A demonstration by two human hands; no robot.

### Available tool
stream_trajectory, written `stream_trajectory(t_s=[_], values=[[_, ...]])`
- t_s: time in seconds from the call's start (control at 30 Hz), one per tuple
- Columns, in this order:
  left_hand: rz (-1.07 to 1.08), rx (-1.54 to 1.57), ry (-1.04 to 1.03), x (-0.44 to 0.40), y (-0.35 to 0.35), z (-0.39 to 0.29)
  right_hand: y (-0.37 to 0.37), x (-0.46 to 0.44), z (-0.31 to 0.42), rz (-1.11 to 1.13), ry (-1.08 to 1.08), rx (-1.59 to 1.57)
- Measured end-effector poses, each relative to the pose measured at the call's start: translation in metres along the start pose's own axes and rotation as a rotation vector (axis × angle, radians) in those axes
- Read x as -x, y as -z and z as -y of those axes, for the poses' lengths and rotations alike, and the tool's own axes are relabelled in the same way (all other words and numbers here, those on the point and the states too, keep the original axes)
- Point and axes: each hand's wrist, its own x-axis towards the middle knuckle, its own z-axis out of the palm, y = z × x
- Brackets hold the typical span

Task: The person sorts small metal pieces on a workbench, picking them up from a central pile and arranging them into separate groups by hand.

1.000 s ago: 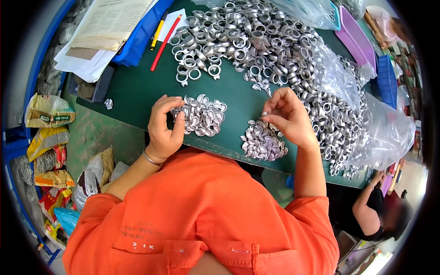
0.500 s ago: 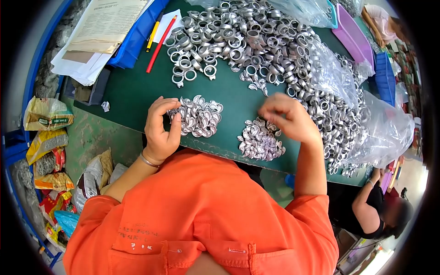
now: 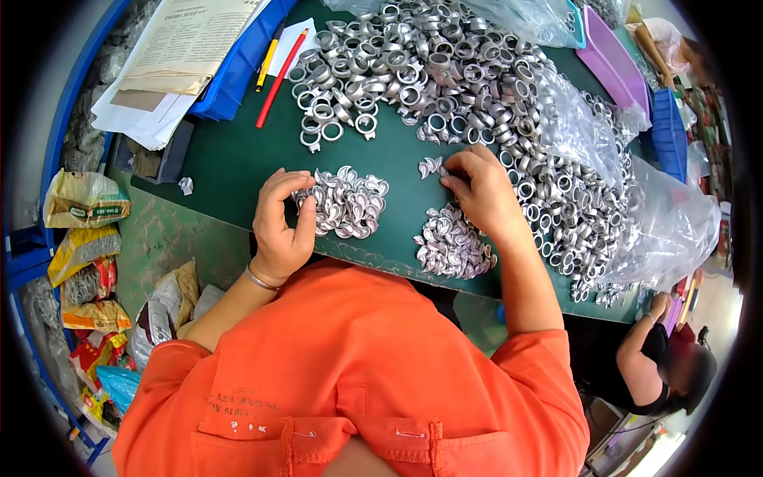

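My left hand (image 3: 284,222) curves around the left edge of a pile of small silvery curled leaf-shaped metal pieces (image 3: 347,203). Its thumb and forefinger are apart, the fingertips touching the pile. My right hand (image 3: 483,191) is bent, thumb and forefinger close together, right beside a few loose leaf-shaped pieces (image 3: 431,166). Whether a piece is between those fingertips is hidden. Below that hand lies a second pile of leaf-shaped pieces (image 3: 453,245), near the front edge of the green table (image 3: 230,175).
A large heap of metal rings (image 3: 429,71) covers the back and right, partly under clear plastic bags (image 3: 584,135). A red pencil (image 3: 282,78), a yellow pen (image 3: 269,60) and a blue tray (image 3: 238,67) with papers lie back left. Another person (image 3: 640,358) sits at right.
My right hand has moved up and slightly left, from above the right pile to the loose pieces. Those pieces now lie farther left, away from the rings. My left hand stays put.
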Motion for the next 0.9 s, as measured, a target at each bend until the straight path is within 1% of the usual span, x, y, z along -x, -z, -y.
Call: stream_trajectory(t_s=[0.17,0.23,0.3,0.37,0.43,0.5,0.53,0.57,0.63,0.7,0.73,0.77,0.83,0.9], values=[[-0.009,-0.013,0.000,0.000,0.000,0.000,0.002,-0.005,0.005,0.047,-0.037,0.046],[-0.009,-0.003,0.001,-0.001,0.000,-0.001,0.003,-0.008,0.011,0.054,-0.170,-0.017],[-0.011,-0.009,0.003,0.000,0.000,0.000,0.002,-0.009,0.010,0.041,-0.134,0.029],[-0.015,0.006,0.000,0.000,0.000,0.001,0.003,-0.010,0.010,0.107,-0.094,0.143],[-0.019,0.001,0.004,-0.001,0.000,0.000,0.003,-0.012,0.012,0.103,-0.083,0.149],[-0.017,-0.007,-0.013,-0.001,0.000,0.000,0.003,-0.013,0.021,0.109,-0.175,0.041],[-0.019,-0.008,-0.012,-0.001,0.000,0.001,-0.001,-0.013,0.028,0.096,-0.217,-0.144],[-0.017,-0.012,-0.014,-0.001,0.000,0.000,-0.003,-0.013,0.039,0.183,-0.289,-0.282],[-0.011,-0.013,-0.018,-0.001,-0.001,-0.001,-0.029,-0.007,0.049,0.166,-0.251,-0.664],[-0.022,-0.007,0.000,-0.002,0.000,-0.002,-0.030,-0.009,0.067,0.167,-0.194,-0.680],[-0.021,-0.007,0.000,-0.002,0.000,-0.001,-0.028,-0.012,0.064,0.125,-0.170,-0.525],[-0.025,-0.003,-0.001,-0.001,-0.001,0.000,-0.027,-0.015,0.052,0.012,-0.034,-0.383],[-0.036,0.000,0.002,-0.001,0.000,0.000,-0.017,-0.021,0.027,-0.085,0.026,-0.285],[-0.026,-0.014,-0.017,-0.001,-0.001,0.000,-0.004,-0.021,0.019,-0.085,0.018,-0.170]])
